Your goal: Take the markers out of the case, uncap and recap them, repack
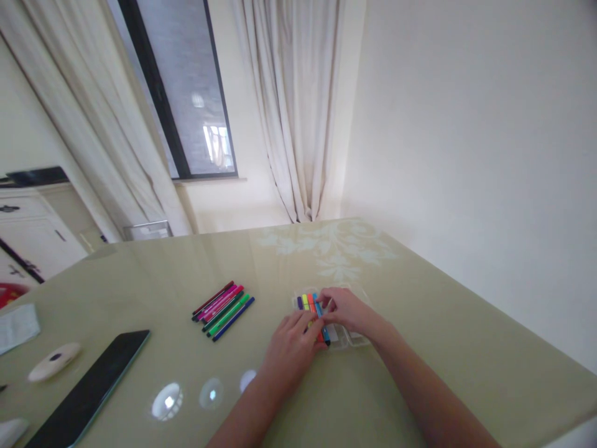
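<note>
A clear plastic case (342, 340) lies open on the table, with a row of markers in its left part. Purple, yellow (305, 301) and orange (311, 300) ones show at the far end. At the right of the row is a blue marker (326, 334) with a dark tip. My right hand (347, 309) reaches in from the right, thumb and fingers closed on this marker. From the left, my left hand (293, 341) covers the near part of the row, its fingers bent over the markers and its thumb by the case's near edge. What it grips is hidden.
Several loose markers (224, 311) in dark red, pink, green and blue lie side by side left of my hands. Farther left are a dark tablet-like slab (93, 386), a white oval object (55, 362) and a pale cloth or paper (18, 328). A wall borders the table's right side.
</note>
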`<action>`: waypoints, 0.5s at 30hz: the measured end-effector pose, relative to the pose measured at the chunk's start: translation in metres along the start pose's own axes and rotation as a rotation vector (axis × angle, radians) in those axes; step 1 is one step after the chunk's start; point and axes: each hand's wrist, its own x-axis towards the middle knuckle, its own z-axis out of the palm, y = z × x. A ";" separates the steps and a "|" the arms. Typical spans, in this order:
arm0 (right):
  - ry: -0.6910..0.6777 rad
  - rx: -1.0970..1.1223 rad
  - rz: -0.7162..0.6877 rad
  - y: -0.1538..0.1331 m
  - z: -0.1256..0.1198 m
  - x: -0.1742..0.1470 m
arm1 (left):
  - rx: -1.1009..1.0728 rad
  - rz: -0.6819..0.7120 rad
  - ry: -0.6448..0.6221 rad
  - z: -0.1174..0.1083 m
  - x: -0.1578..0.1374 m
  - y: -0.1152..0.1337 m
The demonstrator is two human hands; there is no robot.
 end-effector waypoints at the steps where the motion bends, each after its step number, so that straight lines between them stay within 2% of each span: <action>1: 0.003 -0.004 -0.002 0.000 0.000 -0.001 | 0.010 0.022 0.007 0.003 0.000 0.000; 8: -0.026 0.058 -0.060 0.004 -0.004 -0.003 | 0.085 0.089 -0.025 0.006 -0.001 -0.001; 15: -0.044 0.061 -0.190 -0.005 0.005 -0.003 | 0.111 -0.037 -0.053 -0.002 -0.001 -0.006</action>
